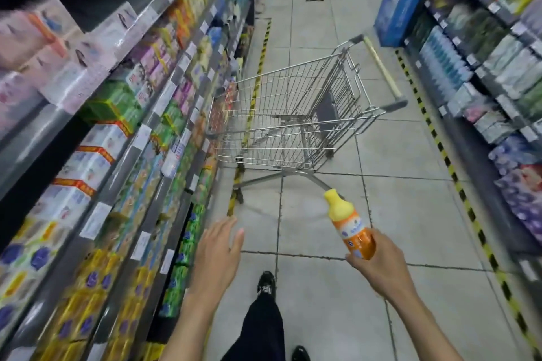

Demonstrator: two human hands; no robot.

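Tall grey metal shelving on the left (pixel 123 114) carries boxed and wrapped packs in pink, green, yellow and blue, faces turned outward so shoppers can read them. A matching rack on the right (pixel 484 73) holds pale wrapped bundles. White price tags line the shelf edges, but the blur leaves none of the writing legible. Between the racks runs a grey tiled floor (pixel 322 302), with yellow-and-black striped tape (pixel 457 182) along each side, likely marking the foot of the racks.

A silver wire shopping cart (pixel 264 149) stands ahead, close to the left shelving and angled, its pale yellow handle bar (pixel 381 67) turned to the right. Its basket looks bare, so it was probably parked there while goods were picked.

Lower down, a dark trouser leg and black shoe (pixel 266 283) step forward.

The right hand (pixel 378 267) wraps its fingers round the lower body of an orange plastic bottle with a yellow cap (pixel 353 228), held out in the air with the cap tipped toward the cart, well short of the basket; it looks bound for the cart. The left hand (pixel 217 252) is flat and spread, palm down, holding nothing, near the lower left shelves, probably for balance.

The bottle's white label band has blue marks too small to read
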